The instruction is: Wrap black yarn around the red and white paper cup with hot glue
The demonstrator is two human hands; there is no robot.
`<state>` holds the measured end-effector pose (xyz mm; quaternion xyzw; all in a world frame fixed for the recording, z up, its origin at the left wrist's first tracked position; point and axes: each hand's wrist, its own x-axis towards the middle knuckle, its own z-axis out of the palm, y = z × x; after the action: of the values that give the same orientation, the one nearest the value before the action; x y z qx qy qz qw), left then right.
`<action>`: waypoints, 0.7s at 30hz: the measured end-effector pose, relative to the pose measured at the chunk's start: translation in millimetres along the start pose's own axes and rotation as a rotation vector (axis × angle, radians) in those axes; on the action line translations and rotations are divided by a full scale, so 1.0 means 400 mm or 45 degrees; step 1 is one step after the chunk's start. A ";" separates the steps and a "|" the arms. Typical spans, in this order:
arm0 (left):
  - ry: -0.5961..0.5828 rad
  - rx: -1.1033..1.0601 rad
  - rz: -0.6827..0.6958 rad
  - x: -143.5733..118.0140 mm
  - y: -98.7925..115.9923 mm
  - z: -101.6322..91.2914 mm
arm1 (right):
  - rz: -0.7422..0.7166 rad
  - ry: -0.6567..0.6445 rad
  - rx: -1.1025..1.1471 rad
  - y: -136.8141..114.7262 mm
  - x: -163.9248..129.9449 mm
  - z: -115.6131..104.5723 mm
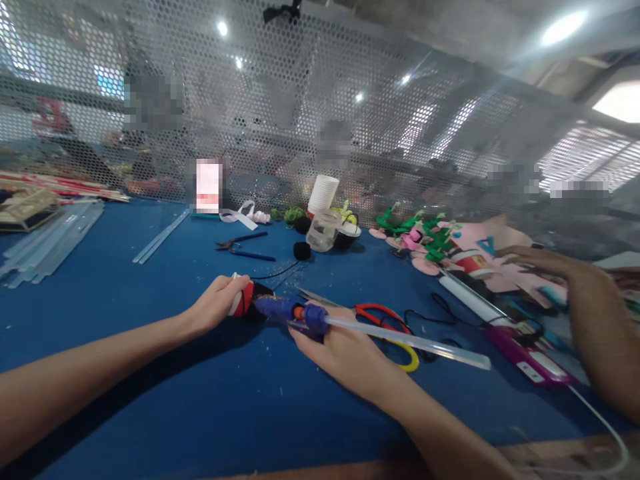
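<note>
Head view: the left hand grips a red-and-white piece, the right hand a blue glue gun beside it; gluing seems underway, unfinished.

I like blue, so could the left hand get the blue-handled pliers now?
Probably yes: the blue-handled pliers lie just beyond the left hand with nothing standing between, but it may need to put down its red-and-white piece first.
</note>
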<state>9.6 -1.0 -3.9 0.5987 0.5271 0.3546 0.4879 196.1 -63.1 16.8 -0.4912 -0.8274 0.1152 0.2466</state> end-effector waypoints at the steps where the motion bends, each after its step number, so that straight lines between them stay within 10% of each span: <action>1: 0.013 -0.009 -0.007 0.001 -0.001 0.000 | 0.005 -0.001 0.002 -0.001 -0.001 0.001; 12: 0.027 -0.086 -0.047 0.006 -0.008 0.000 | 0.041 -0.031 0.024 -0.009 -0.002 0.009; 21: 0.004 -0.001 0.007 -0.001 0.002 -0.004 | 0.474 -0.118 0.768 0.043 0.029 -0.031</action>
<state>8.3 -0.9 -2.9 0.5994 0.5260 0.3571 0.4864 210.9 -45.4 23.3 -0.5330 -0.6627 0.4196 0.3175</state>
